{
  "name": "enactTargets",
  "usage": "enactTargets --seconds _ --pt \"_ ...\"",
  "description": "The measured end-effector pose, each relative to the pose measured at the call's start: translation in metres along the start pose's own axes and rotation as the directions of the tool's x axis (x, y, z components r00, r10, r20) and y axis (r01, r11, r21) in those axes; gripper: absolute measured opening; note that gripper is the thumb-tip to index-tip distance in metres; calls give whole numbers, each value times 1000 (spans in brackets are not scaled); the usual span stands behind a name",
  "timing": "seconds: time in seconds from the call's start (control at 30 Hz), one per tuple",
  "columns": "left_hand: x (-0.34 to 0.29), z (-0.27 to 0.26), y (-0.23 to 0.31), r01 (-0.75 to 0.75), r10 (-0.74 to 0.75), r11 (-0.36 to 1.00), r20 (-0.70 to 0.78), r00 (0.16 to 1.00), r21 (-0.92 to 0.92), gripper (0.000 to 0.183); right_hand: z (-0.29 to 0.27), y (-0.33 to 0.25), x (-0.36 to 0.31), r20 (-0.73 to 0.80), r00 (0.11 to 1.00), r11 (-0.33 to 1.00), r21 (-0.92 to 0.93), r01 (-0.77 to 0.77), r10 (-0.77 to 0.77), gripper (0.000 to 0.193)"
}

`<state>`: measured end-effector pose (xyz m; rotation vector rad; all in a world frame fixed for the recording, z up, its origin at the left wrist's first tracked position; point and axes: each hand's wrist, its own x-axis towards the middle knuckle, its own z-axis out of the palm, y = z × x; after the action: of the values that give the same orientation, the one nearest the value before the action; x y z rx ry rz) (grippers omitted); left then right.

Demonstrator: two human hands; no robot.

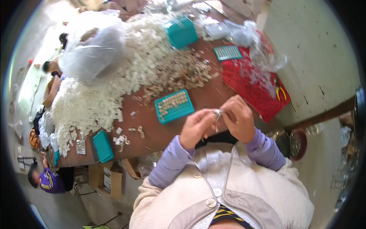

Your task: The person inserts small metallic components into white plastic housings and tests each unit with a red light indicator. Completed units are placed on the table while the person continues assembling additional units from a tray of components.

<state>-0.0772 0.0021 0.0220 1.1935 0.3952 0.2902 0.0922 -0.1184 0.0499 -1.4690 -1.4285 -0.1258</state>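
My left hand [196, 128] and my right hand [240, 117] meet above the table's near edge. Pinched in my left fingers is a small shiny silvery piece [217, 113], its exact kind too small to make out. My right fingertips are closed against the same piece, though what lies between them is partly hidden. Just beyond my left hand sits a teal tray [176, 114] with rows of holes, partly filled with small beige round pieces. Behind it spreads a heap of small brownish-beige parts [179, 72].
White plastic pieces [87, 103] cover the table's left, beneath a large plastic bag [93, 49]. Yellow-handled pliers [281, 94] lie on a red cloth [244, 80] at right. A teal basket [180, 32] stands at the back. Another person [51, 179] is at the far left.
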Motion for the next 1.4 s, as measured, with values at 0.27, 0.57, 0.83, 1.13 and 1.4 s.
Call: enactTargets --seconds 0.27,0.57,0.83,1.13,1.4 --pt "19 24 -12 -81 74 995 -131 989 -52 20 -2 19 -24 -109 971 958 219 -185 212 21" --pt "59 57 -30 122 -137 964 -48 989 -237 20 -33 47 -36 -74 997 993 -117 23 -32 31" --pt "105 48 -34 440 -351 782 271 896 -442 21 -43 68 -32 -42 998 954 -297 32 -47 29" --pt "107 28 -29 339 -288 647 192 938 -683 34 -15 76 3 -62 993 988 -112 -103 97 33" --pt "100 39 -16 20 -23 999 -84 996 -39 33 -28 74 -4 -55 991 983 -129 -129 123 43"
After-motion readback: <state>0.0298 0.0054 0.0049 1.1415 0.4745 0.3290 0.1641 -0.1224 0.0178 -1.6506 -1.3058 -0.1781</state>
